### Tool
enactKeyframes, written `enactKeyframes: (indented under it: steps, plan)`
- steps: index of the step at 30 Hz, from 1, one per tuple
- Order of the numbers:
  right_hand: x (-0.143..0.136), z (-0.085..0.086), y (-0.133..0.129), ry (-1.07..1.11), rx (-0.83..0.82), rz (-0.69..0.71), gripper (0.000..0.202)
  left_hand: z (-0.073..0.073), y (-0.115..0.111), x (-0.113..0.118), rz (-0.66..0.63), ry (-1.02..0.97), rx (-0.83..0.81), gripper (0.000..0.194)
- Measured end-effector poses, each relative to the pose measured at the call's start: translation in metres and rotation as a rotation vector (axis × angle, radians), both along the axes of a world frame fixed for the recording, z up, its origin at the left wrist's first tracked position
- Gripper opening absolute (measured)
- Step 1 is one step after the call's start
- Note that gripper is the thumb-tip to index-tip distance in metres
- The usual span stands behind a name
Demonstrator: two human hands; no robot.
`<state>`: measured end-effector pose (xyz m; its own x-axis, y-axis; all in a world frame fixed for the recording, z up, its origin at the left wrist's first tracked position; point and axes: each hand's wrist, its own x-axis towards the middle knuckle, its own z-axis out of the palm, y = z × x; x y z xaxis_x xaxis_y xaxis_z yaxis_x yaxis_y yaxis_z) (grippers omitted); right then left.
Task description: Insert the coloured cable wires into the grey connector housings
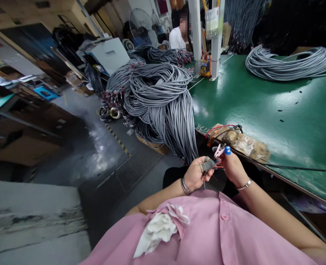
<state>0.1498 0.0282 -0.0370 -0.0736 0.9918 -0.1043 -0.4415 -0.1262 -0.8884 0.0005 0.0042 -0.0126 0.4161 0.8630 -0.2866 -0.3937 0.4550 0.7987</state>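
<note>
My left hand [195, 176] is closed around the end of a cable, its thumb wrapped in a grey finger cover. Thin coloured wires [218, 164] fan out from that grip towards my right hand. My right hand [235, 169] wears a blue cover on its thumb and is closed on a pale pink clip [219, 151], close to the wire ends. The fingers behind the clip are hidden. Just beyond both hands, a taped brown block [244, 144] lies at the table edge, with red and black leads [226, 128] on it.
A green table [262, 99] stretches to the right, with a grey cable coil [286, 68] and small black bits. Large grey cable bundles [163, 92] hang over the left side. White posts [215, 40] stand on the table. A person in white [176, 38] is behind.
</note>
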Motion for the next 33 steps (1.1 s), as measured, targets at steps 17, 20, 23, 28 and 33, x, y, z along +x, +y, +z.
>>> enactKeyframes:
  steps: [17, 20, 23, 28, 33]
  plan:
    - [-0.001, 0.010, 0.003, 0.380, -0.169, 0.121, 0.044, -0.001, -0.004, 0.000, -0.005, 0.066, 0.003, 0.031]
    - [0.004, 0.011, 0.002, 0.384, -0.197, 0.184, 0.047, 0.002, -0.011, -0.002, -0.009, 0.112, 0.029, 0.031]
    - [0.004, 0.013, 0.001, 0.326, -0.170, 0.180, 0.037, 0.004, -0.016, -0.003, 0.034, 0.148, 0.069, 0.031]
    - [-0.002, 0.009, 0.000, 0.212, -0.083, 0.046, 0.032, 0.008, -0.013, -0.003, 0.107, 0.150, 0.090, 0.029]
    - [-0.004, 0.008, 0.003, 0.281, -0.156, 0.101, 0.040, 0.007, -0.005, 0.000, 0.106, 0.122, 0.068, 0.028]
